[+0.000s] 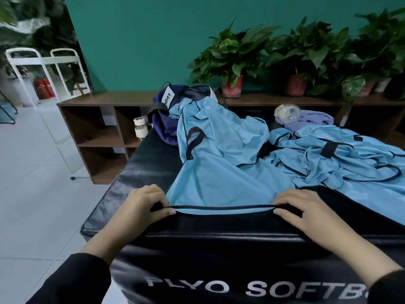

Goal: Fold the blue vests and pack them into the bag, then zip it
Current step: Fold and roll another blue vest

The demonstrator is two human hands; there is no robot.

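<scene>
Both hands pinch the near hem of 1 vest [219, 172], which is spread lengthwise on the black box [140, 167]. The left hand [142, 207] holds the hem's left corner, fingers curled over the dark binding with the thumb beneath; the right hand [302, 211] holds the right corner the same way. The binding runs taut between them, so the grip seems meant to square the hem before a fold.

The far end of this vest rises onto the bag [162, 119], a navy one standing at the far left of the box with a white label showing. Whether its mouth is open cannot be told, since cloth covers that side. Having it so near probably saves a reach when packing.

A heap [328, 159] of more blue vests lies to the right, crumpled and overlapping the first one's right edge. It looks unfolded, so the task is judged to be in its early part, with no vest packed that can be seen.

Far right of the bag lie a clear bottle [288, 113] on its side and a purple cloth [315, 120], just beside each other. A small white jar [140, 128] stands on the shelf [98, 137] beyond the box's far left corner.
</scene>
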